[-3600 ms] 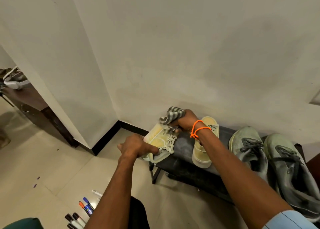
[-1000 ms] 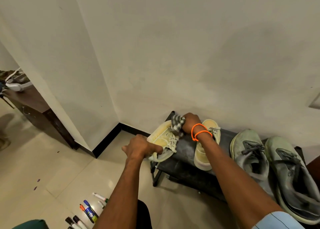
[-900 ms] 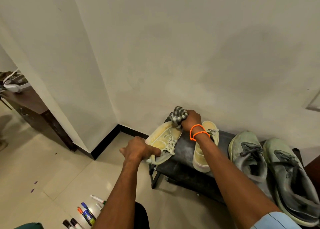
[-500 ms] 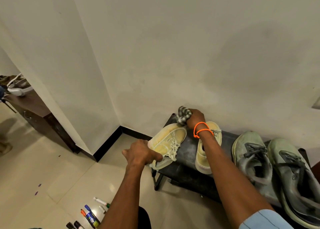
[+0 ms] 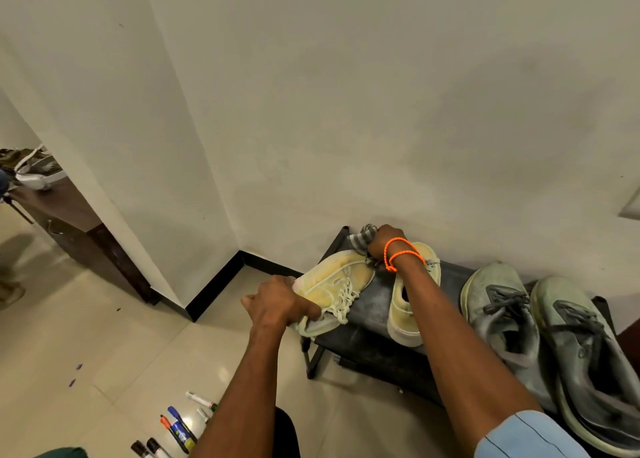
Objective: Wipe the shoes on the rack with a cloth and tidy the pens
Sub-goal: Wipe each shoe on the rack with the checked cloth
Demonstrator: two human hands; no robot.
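Observation:
A yellow sneaker (image 5: 334, 279) lies tilted over the left end of the black shoe rack (image 5: 372, 307). My left hand (image 5: 277, 301) grips its heel end. My right hand (image 5: 386, 241), with orange bands on the wrist, holds a grey striped cloth (image 5: 362, 241) bunched against the sneaker's toe near the wall. A second yellow sneaker (image 5: 405, 305) stands on the rack, partly hidden by my right forearm. Several pens (image 5: 180, 430) lie on the floor at the lower left.
Two grey-green sneakers (image 5: 502, 315) (image 5: 585, 350) fill the rack's right side. The wall runs close behind the rack, and a corner juts out at the left. A dark wooden cabinet (image 5: 72, 229) stands far left. Tiled floor (image 5: 104, 346) spreads in front.
My right hand has slid the cloth from the sneaker's laces up to its toe by the wall. My left hand keeps its grip on the heel.

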